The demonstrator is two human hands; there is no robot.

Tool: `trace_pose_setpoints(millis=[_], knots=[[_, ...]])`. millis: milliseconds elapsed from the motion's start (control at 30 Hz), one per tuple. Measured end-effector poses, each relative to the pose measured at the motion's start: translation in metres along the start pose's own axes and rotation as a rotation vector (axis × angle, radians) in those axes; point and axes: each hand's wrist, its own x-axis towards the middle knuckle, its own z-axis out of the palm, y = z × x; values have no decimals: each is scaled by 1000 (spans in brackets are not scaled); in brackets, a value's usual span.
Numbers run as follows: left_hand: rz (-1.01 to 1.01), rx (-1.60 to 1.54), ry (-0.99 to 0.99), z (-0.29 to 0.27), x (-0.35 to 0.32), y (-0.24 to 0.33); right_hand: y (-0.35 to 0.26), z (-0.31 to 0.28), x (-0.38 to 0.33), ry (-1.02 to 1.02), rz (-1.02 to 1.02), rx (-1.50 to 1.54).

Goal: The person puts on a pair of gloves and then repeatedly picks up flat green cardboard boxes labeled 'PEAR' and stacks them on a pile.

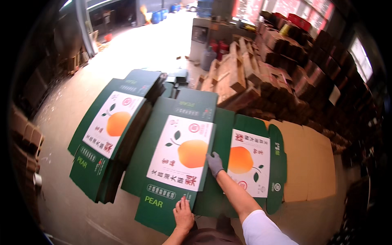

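A flat green cardboard carton (pixel 163 112) with a white panel and an orange-yellow pear picture lies in the middle, slanting toward me. My bare left hand (pixel 183 213) rests on its near end, fingers stretched out on the green surface. In a grey glove, my right hand (pixel 215 164) touches the carton's right edge, fingers extended along it; whether any reach beneath is hidden. Under my right forearm lies another flat green carton (pixel 250 163), its pear picture turned the other way.
A tall stack of flat green cartons (pixel 118 116) stands at left. Plain brown cardboard (pixel 310 161) lies at right. Beyond are wooden pallets (pixel 228 77), a grey gas cylinder (pixel 207 58) and piled brown cardboard (pixel 281 45). Blue barrels (pixel 157 16) stand near the bright doorway.
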Motion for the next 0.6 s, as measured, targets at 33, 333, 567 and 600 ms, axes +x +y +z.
trace_pose_setpoints(millis=[33,333,567,600], knots=[[8,-20,18,13,0,8,20,-30,-2,-30,-55,-58],[82,191,-185,28,15,77,200,-441,-86,476,43,-259],[-12,106,-265,47,59,119,326,-696,-112,923,563,-551],[-25,59,-294,48,63,118,330,-713,-110,985,559,-594]])
